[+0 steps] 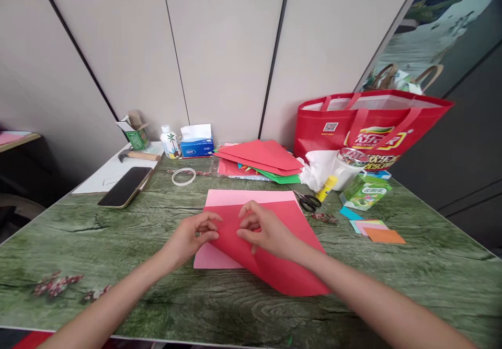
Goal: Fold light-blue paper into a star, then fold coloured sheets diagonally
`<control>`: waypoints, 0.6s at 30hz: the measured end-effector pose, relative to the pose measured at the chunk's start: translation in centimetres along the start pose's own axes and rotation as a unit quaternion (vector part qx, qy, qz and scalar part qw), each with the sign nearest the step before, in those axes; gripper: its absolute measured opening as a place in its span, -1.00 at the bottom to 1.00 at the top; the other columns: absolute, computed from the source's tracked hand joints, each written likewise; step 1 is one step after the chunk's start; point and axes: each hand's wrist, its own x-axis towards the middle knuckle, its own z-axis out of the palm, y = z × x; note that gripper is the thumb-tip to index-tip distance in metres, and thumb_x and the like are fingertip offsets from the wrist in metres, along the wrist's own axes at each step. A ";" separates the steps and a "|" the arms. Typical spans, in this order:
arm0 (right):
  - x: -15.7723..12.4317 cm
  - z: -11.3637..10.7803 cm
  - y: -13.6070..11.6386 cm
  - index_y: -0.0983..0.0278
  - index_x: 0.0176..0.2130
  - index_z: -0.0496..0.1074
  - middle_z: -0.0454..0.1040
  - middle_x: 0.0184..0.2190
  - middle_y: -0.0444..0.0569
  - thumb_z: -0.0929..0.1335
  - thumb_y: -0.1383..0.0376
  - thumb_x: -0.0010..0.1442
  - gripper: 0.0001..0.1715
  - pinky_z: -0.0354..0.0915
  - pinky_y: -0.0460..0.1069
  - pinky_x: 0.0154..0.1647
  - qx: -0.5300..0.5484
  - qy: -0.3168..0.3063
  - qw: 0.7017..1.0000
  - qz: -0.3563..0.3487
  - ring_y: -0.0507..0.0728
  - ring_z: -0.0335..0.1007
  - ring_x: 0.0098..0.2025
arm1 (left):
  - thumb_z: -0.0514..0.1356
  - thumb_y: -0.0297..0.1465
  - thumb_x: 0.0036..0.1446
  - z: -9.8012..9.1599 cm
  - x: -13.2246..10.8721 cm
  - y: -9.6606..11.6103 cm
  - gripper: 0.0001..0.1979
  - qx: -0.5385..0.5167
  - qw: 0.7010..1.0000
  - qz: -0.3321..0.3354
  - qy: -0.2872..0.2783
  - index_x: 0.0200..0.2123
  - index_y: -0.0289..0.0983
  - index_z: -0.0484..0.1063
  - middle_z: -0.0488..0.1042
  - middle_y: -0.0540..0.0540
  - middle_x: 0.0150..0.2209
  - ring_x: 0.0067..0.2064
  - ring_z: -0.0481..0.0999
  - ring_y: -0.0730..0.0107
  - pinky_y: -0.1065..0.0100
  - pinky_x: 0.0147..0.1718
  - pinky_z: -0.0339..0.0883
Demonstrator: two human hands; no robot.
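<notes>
A sheet of red paper (282,234) lies over a pink sheet (214,259), its near edge lifted and curved up off the table. My left hand (195,235) pinches the red paper's left edge between thumb and fingers. Just above the middle of the same sheet is my right hand (267,230), its fingers bent, with a gap between thumb and forefinger. Nothing shows in that gap. Whether its lower fingers touch the paper is unclear.
Black-handled scissors (309,202), a yellow glue stick (327,188) and small coloured cards (382,234) lie right. Behind are red and green papers (262,155) and a red bag (314,129). A tape roll (183,176), phone (125,187) and hammer (141,155) are left.
</notes>
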 end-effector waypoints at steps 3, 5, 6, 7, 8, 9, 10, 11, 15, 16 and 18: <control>1.1 -1.0 1.2 0.26 -0.37 0.26 0.23 -0.59 -0.24 0.26 0.36 0.03 -0.94 0.27 -0.15 -0.72 -0.006 0.002 1.000 0.017 -0.05 0.23 -0.65 | 0.17 -0.31 0.01 -0.4 0.7 -1.2 -0.64 0.054 0.996 0.059 0.035 -0.08 -0.23 0.29 0.49 -0.07 -0.25 -0.21 0.49 0.30 0.24 -0.17 0.34; 1.6 -2.0 2.2 0.28 -0.38 0.34 0.22 -0.61 -0.22 0.22 0.38 0.04 -0.87 0.25 -0.14 -0.72 -0.037 0.021 0.998 0.039 -0.05 0.22 -0.68 | 0.16 -0.28 0.05 -0.8 1.1 -2.4 -0.56 0.107 0.989 0.092 0.039 0.02 -0.19 0.21 0.44 -0.12 -0.10 -0.08 0.44 0.26 0.18 -0.08 0.29; 1.8 -2.5 2.8 0.29 -0.38 0.37 0.25 -0.62 -0.21 0.21 0.39 0.04 -0.83 0.25 -0.14 -0.71 -0.057 0.037 0.997 0.045 -0.05 0.22 -0.68 | 0.14 -0.27 0.07 -1.0 1.3 -3.0 -0.54 0.131 0.986 0.101 0.033 0.06 -0.18 0.16 0.41 -0.14 -0.05 -0.04 0.41 0.24 0.16 -0.06 0.27; 2.0 -3.1 3.3 0.29 -0.38 0.39 0.29 -0.61 -0.19 0.20 0.40 0.03 -0.80 0.26 -0.13 -0.68 -0.082 0.052 0.994 0.046 -0.03 0.24 -0.66 | 0.13 -0.27 0.09 -1.3 1.6 -3.6 -0.51 0.149 0.983 0.105 0.022 0.09 -0.17 0.12 0.37 -0.15 -0.01 -0.01 0.39 0.23 0.15 -0.05 0.26; 2.1 -3.7 3.7 0.29 -0.38 0.41 0.36 -0.59 -0.15 0.20 0.42 0.02 -0.78 0.28 -0.12 -0.62 -0.110 0.065 0.991 0.040 -0.01 0.28 -0.61 | 0.12 -0.27 0.10 -1.5 1.9 -4.2 -0.49 0.162 0.981 0.107 0.008 0.11 -0.16 0.08 0.34 -0.16 0.03 0.02 0.37 0.22 0.15 -0.04 0.25; 2.2 -4.2 4.1 0.29 -0.38 0.43 0.42 -0.53 -0.12 0.21 0.43 0.01 -0.77 0.30 -0.10 -0.55 -0.141 0.074 0.987 0.029 0.01 0.33 -0.54 | 0.12 -0.27 0.11 -1.6 2.2 -4.6 -0.46 0.173 0.979 0.107 -0.006 0.14 -0.15 0.03 0.32 -0.17 0.05 0.04 0.35 0.22 0.15 -0.03 0.25; 2.3 -4.7 4.4 0.29 -0.38 0.44 0.47 -0.47 -0.09 0.22 0.44 0.00 -0.76 0.31 -0.09 -0.47 -0.173 0.079 0.982 0.016 0.03 0.37 -0.48 | 0.12 -0.28 0.11 -1.8 2.6 -5.0 -0.44 0.184 0.977 0.106 -0.019 0.16 -0.15 -0.01 0.30 -0.18 0.07 0.05 0.33 0.22 0.15 -0.02 0.24; 2.4 -5.2 4.7 0.28 -0.38 0.45 0.50 -0.41 -0.07 0.23 0.44 0.00 -0.76 0.30 -0.08 -0.41 -0.206 0.080 0.975 0.002 0.05 0.39 -0.42 | 0.12 -0.28 0.12 -1.9 2.9 -5.2 -0.41 0.197 0.974 0.105 -0.029 0.17 -0.15 -0.04 0.29 -0.19 0.08 0.06 0.32 0.22 0.14 -0.01 0.23; 2.6 -6.4 5.6 0.28 -0.38 0.47 0.51 -0.39 -0.06 0.28 0.41 0.02 -0.83 0.25 -0.08 -0.40 -0.301 0.079 0.950 -0.019 0.05 0.37 -0.42 | 0.13 -0.28 0.11 -1.8 4.5 -4.9 -0.37 0.278 0.951 0.131 -0.027 0.20 -0.21 -0.07 0.24 -0.26 0.10 0.09 0.27 0.17 0.11 0.00 0.21; 2.6 -6.7 5.8 0.28 -0.40 0.46 0.50 -0.41 -0.06 0.30 0.38 0.03 -0.87 0.24 -0.08 -0.41 -0.313 0.081 0.946 -0.017 0.04 0.36 -0.44 | 0.14 -0.28 0.10 -1.6 4.7 -4.8 -0.37 0.309 0.939 0.150 -0.021 0.19 -0.23 -0.04 0.25 -0.28 0.09 0.09 0.27 0.14 0.08 0.00 0.20; 2.8 -7.1 6.2 0.28 -0.44 0.44 0.48 -0.46 -0.07 0.31 0.34 0.05 -0.90 0.21 -0.09 -0.44 -0.322 0.088 0.943 -0.011 0.04 0.34 -0.46 | 0.15 -0.32 0.10 -1.2 5.1 -4.5 -0.45 0.380 0.904 0.196 -0.007 0.14 -0.26 0.08 0.25 -0.32 0.08 0.08 0.26 0.05 -0.01 -0.02 0.19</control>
